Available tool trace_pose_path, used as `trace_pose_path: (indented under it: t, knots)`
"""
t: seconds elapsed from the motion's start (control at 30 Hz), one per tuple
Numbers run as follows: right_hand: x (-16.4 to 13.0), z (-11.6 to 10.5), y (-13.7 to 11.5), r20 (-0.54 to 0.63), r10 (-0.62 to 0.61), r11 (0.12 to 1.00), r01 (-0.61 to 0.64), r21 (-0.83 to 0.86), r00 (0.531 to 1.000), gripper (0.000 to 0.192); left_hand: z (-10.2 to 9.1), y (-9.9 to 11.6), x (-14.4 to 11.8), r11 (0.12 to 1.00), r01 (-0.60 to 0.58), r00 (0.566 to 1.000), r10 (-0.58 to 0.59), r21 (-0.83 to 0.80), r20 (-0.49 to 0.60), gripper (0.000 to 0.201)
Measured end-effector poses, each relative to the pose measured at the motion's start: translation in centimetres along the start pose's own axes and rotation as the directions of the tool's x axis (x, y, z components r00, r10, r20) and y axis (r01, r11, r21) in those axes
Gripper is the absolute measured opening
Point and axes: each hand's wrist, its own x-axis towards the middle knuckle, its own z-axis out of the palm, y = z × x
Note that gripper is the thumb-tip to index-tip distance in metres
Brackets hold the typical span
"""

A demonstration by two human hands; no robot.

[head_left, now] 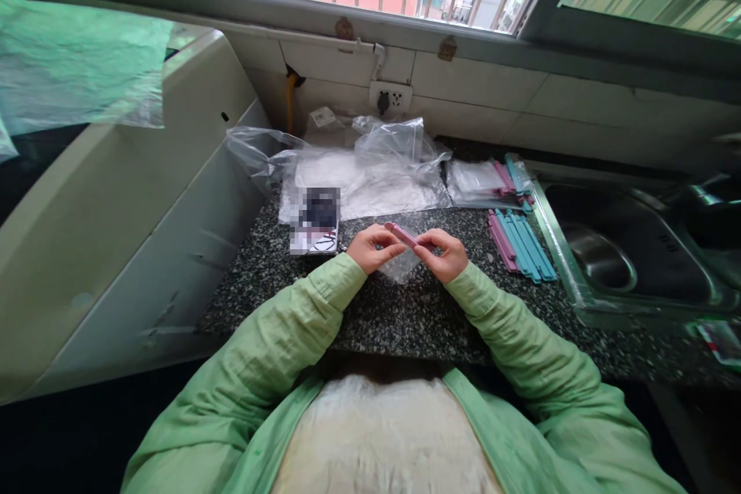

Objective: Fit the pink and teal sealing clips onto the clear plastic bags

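A pink bag sealing clip (pixel 402 234) is held up at a slant between my two hands, over the dark speckled counter. My left hand (pixel 370 248) is closed at the clip's left end, with the thumb just below it. At the lower right end, my right hand (pixel 444 255) pinches the clip between thumb and fingers. A small clear plastic bag (pixel 402 268) hangs below the clip, between the hands; whether the fingers also grip it I cannot tell. To the right lie several loose pink clips (pixel 502 241) and blue clips (pixel 526 247) side by side.
Behind my hands lies a heap of clear plastic bags (pixel 376 177). Bagged clips (pixel 480 181) rest right of it, beside a steel sink (pixel 628 247). A partly blurred phone-like object (pixel 318 220) is at left, near a white basin-like wall (pixel 167 193). A wall socket (pixel 390 98) is behind.
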Motion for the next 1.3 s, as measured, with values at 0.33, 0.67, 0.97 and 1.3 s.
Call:
trace_pose_path:
  t: [0.33,0.67,0.97,1.3]
  knots:
    - [0.06,-0.19,-0.28,-0.027,0.064,0.998,-0.063,0.030,0.998,0.013,-0.01,-0.46,0.00,0.996,-0.033,0.999,0.030,0.081,0.041,0.040]
    - [-0.02,0.46,0.14,-0.081,0.115,0.993,-0.114,0.016,0.990,0.013,-0.07,-0.51,0.18,0.980,-0.107,0.993,0.097,0.167,0.069,0.040]
    - [-0.04,0.29,0.20,-0.019,0.035,0.999,-0.035,-0.018,0.999,0.013,0.04,-0.82,-0.02,0.962,-0.128,0.990,0.109,0.242,0.089,0.038]
    - [0.17,-0.29,0.69,-0.117,0.082,0.996,-0.084,-0.011,0.990,0.014,-0.03,-0.35,-0.04,0.936,-0.153,0.987,0.127,0.318,0.102,0.043]
